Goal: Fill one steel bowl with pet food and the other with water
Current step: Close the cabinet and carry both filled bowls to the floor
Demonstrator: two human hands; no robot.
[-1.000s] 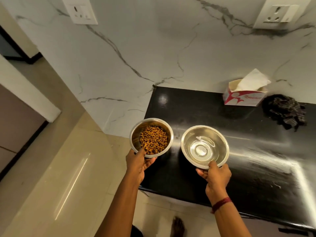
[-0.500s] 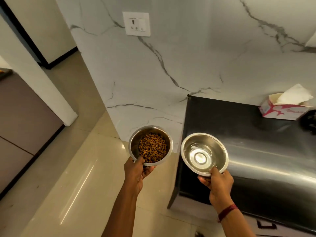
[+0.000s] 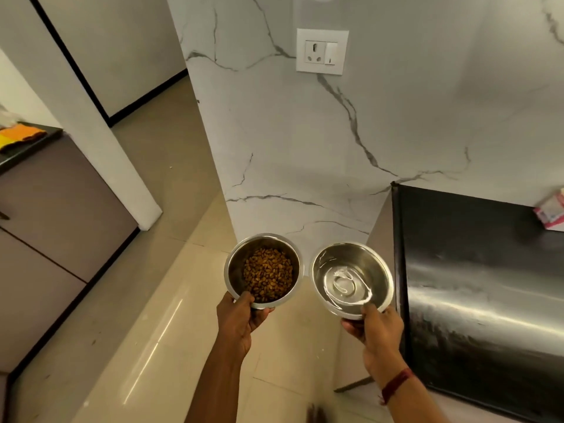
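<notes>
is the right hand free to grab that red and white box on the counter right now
Probably not: the right hand grips the water bowl, and the box sits far back on the counter.

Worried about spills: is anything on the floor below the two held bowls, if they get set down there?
Nothing visible does. The left hand grips the food bowl, the right hand the water bowl, over floor tiles; the black counter stands to their right.
</notes>
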